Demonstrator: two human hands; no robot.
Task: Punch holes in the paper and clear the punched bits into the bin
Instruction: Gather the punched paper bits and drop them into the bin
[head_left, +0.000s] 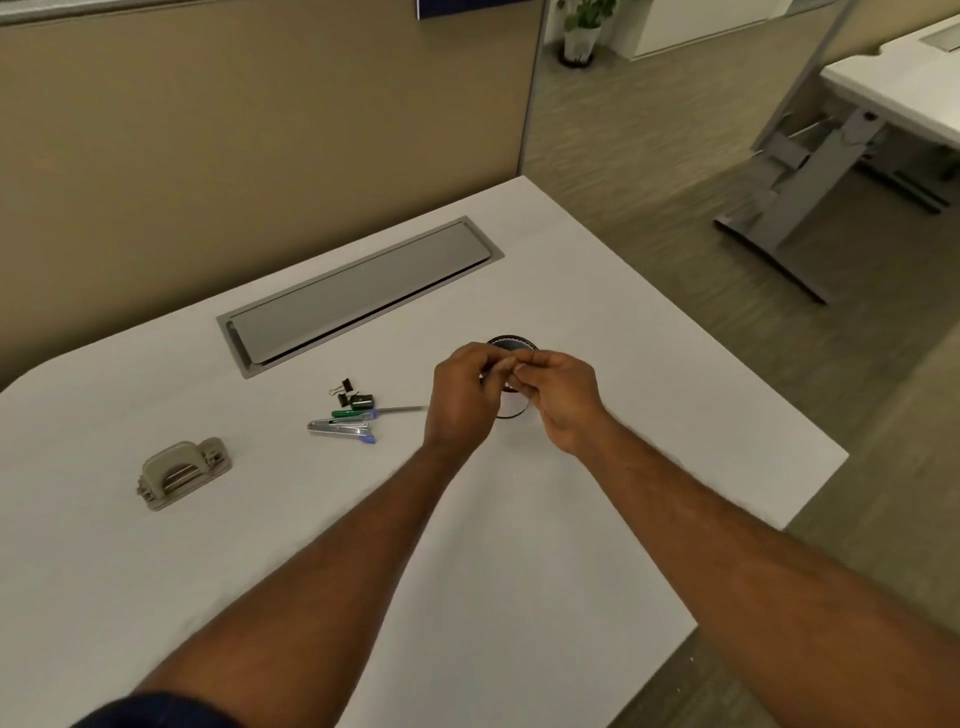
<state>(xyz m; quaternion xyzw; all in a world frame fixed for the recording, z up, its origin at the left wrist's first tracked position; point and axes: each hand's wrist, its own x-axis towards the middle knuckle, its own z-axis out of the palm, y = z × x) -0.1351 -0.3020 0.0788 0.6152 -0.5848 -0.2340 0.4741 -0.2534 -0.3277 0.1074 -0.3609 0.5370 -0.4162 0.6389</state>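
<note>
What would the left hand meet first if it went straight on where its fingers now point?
The fingers of the right hand: the left hand points across at them, and they look touching or nearly so. The black mesh bin sits just beneath, though depth is unclear.

WORN: dark navy sleeve (156, 709), a rounded edge of plain fabric at the left upper arm, lower-left corner | ARMS: 2, left forearm (337, 571) and right forearm (727, 540), both bare down to the wrist, fine hair showing | HANDS: 2, left hand (460, 400) and right hand (563, 400), both bare
</note>
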